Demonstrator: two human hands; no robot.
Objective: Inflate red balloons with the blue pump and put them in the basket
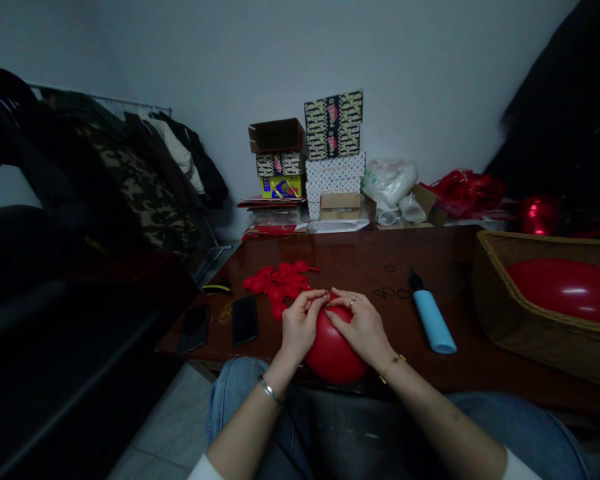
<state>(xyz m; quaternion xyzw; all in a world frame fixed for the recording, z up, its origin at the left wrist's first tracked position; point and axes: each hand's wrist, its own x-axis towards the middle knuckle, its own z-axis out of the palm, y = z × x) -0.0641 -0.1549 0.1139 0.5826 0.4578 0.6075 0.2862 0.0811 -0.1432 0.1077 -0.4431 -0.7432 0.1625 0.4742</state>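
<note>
A blown-up red balloon rests at the table's front edge, just above my lap, its neck end facing away from me. My left hand pinches thumb and forefinger together at the neck. From the other side, my right hand closes its fingers on the same neck, thumb pressed near the balloon's top. The fingertips of both hands almost meet, and they hide most of the neck. Just beyond my left hand lies a pile of flat red balloons.
A light-blue hand pump lies right, near several dark rubber bands. Two phones and yellow bands lie left. A wicker basket holds a large red balloon. Stacked boxes stand against the wall.
</note>
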